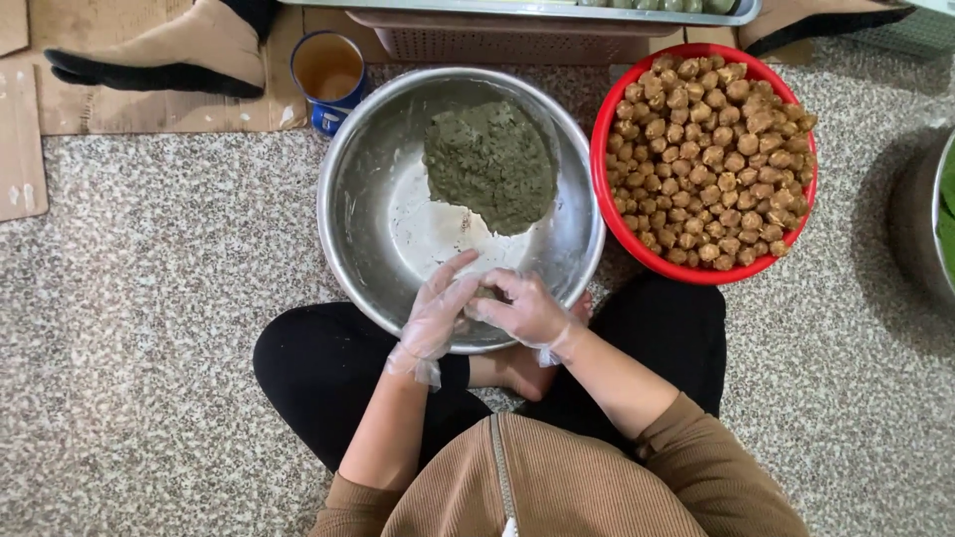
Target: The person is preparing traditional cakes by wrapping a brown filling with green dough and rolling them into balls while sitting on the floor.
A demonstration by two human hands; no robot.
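Head camera looks straight down on a person sitting cross-legged on a speckled floor [149, 298], and both hands are busy at the near rim of a big steel bowl [370, 189]. Thin clear gloves on both. Left hand [438, 313] and right hand [527, 310] meet right in the middle, fingers curled toward each other, and between them sits a small piece of dough [487, 292], dark and greenish. So the grip is narrow on both sides: the two hands cup that one piece together, touching it from left and right. How tightly they press, I cannot tell; the fingers hide most of it.

Now the line that matters: the big mound of green dough [489, 164] lies straight ahead of the hands, toward the far side of the bowl, leaning a little to the right. It is a rough lump, slightly longer front to back than across. The right hand is the nearer one to it, by a small margin. Between mound and hands the bowl's floor is bare metal with pale smears.

Just right of the bowl, touching its rim, stands a red basin [603, 169] piled with small brown balls [711, 159]; again the right hand is closer. At the far edge of the floor, left of the bowl, a blue cup [320, 111] sits on flattened cardboard [149, 109], and a shoe [169, 55] rests beside it.
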